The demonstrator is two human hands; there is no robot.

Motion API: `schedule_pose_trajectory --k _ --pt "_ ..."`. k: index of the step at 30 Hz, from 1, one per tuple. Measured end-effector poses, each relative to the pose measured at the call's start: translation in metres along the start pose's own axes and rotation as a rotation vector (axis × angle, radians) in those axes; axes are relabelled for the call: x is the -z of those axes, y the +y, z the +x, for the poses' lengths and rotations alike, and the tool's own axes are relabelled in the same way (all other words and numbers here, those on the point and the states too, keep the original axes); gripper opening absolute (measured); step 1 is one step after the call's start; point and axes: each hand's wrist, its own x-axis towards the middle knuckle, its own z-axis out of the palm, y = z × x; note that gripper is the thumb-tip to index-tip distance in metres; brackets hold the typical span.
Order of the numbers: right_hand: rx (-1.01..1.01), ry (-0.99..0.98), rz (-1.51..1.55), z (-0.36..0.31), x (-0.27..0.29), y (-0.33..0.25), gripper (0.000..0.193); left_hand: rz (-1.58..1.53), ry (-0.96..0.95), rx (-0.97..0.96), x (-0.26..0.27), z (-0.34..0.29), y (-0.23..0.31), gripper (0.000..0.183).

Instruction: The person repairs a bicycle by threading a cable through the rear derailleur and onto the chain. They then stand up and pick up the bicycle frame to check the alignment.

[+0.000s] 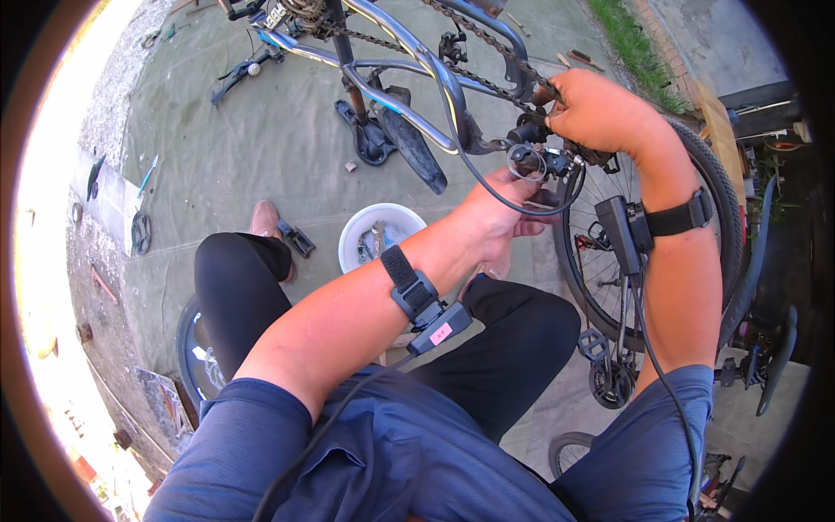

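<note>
A silver and blue bicycle frame (448,87) stands upside down, its saddle (370,139) on the ground cloth. At its near end, a rear derailleur (557,162) hangs beside the bare dropout with a looped black cable. My left hand (500,209) reaches up from below, its fingers bent around the derailleur's lower side; the fingertips are partly hidden. From above and to the right, my right hand (600,109) closes its fingers on the chain (505,54) just over the derailleur. Its palm is turned away and the thumb is partly covered.
A white bucket (350,248) holding small metal parts stands below my left forearm. To the right is a spoked wheel (722,187) with a black tyre, near a pedal and chainring (611,384). A black pedal (297,238) lies by my foot. Loose parts and tools line the left.
</note>
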Motion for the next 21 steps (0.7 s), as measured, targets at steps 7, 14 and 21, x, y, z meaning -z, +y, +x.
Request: schedule_pose_trajectory --k 7,14,21 --pt "-0.076 0.107 0.340 -0.001 -0.045 0.012 0.031 -0.045 0.105 -0.049 0.027 0.005 -0.003 0.024" --pt "-0.043 0.339 0.541 -0.004 -0.085 0.007 0.034 -0.103 0.208 -0.093 0.045 0.014 -0.002 0.026" --pt "-0.095 0.578 0.658 -0.006 -0.124 0.004 0.034 -0.109 0.239 -0.130 0.055 0.017 0.002 0.018"
